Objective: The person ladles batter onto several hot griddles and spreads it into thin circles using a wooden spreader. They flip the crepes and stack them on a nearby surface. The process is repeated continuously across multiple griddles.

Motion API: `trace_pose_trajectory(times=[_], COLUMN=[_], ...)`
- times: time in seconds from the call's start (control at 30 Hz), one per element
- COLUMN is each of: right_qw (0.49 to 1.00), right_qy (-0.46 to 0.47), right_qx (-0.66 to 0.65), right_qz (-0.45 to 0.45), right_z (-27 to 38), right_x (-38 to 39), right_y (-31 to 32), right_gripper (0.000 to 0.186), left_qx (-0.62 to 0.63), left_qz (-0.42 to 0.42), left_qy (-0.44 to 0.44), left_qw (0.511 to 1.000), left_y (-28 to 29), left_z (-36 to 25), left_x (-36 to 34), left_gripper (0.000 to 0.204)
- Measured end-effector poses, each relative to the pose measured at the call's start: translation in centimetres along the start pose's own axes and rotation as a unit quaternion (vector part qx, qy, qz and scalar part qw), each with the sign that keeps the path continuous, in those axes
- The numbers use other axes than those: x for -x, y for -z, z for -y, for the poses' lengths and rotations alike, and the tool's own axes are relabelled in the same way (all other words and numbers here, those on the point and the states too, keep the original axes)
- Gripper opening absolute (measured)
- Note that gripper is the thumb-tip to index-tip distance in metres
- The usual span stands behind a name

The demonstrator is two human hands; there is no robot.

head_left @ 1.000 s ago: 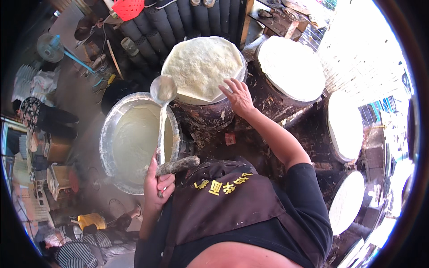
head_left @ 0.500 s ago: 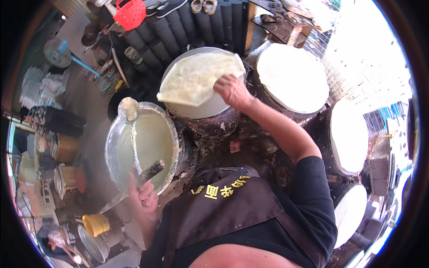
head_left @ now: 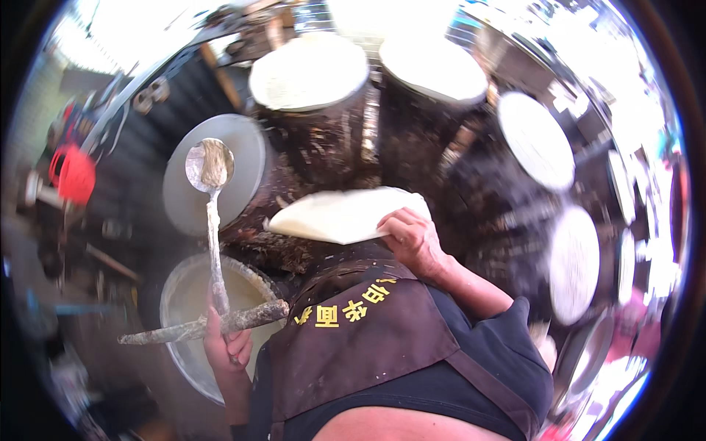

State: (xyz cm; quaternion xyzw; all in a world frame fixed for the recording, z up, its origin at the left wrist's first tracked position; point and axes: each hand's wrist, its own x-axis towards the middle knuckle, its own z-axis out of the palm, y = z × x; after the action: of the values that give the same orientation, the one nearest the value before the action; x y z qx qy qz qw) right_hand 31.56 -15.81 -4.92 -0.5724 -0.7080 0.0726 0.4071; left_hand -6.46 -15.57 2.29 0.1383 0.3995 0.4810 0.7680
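Observation:
My left hand [head_left: 226, 345] is closed on two tools. One is a long-handled ladle [head_left: 214, 228], its batter-smeared bowl pointing away from me. The other is a long, narrow, crusted scraper [head_left: 254, 317], crossing the ladle's handle near my fingers. Beneath them stands a wide metal basin [head_left: 184, 273] of pale batter, partly covered by hand and tools. In front of my apron, my right hand [head_left: 412, 231] pinches the right edge of a thin, pale flatbread sheet [head_left: 338, 214], held in the air. Beyond the ladle is a bare grey round griddle [head_left: 250, 158].
More round griddle tops on dark drums curve around from the far side to my right, including one with a white sheet [head_left: 309, 73], a second white top [head_left: 434, 70] and a third [head_left: 535, 140]. A red basket [head_left: 73, 174] hangs at far left.
My right hand has lifted the sheet off the grey griddle and brought it toward my body. The view has swung right. The ladle and scraper remain in my left hand.

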Motion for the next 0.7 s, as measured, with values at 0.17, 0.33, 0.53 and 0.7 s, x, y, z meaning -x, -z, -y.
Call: trace_pose_trajectory(times=[0.17,0.33,0.53,0.7], right_qw=[0.951,0.868,0.647,0.483], right_qy=[-0.261,-0.414,-0.553,-0.385], right_qx=[0.152,0.222,0.056,-0.168], right_qz=[-0.073,-0.162,-0.523,-0.768], right_z=[0.7,5.0,19.5,27.9], right_x=[11.2,21.7,38.0,56.2], right_y=[2.6,10.4,22.6,23.3], right_gripper=[0.005,0.005,0.004,0.017], left_qx=[-0.040,-0.140,-0.212,-0.223], left_qz=[0.094,0.165,0.183,0.154], left_qy=[0.154,0.249,0.304,0.296], left_qw=[0.983,0.944,0.911,0.916], left_y=[-1.9,-4.8,-11.8,-12.9], left_z=[-1.3,-2.8,-2.0,-0.4], left_x=[-0.5,2.2,6.6,5.6], left_gripper=[0.049,0.054,0.040,0.045])
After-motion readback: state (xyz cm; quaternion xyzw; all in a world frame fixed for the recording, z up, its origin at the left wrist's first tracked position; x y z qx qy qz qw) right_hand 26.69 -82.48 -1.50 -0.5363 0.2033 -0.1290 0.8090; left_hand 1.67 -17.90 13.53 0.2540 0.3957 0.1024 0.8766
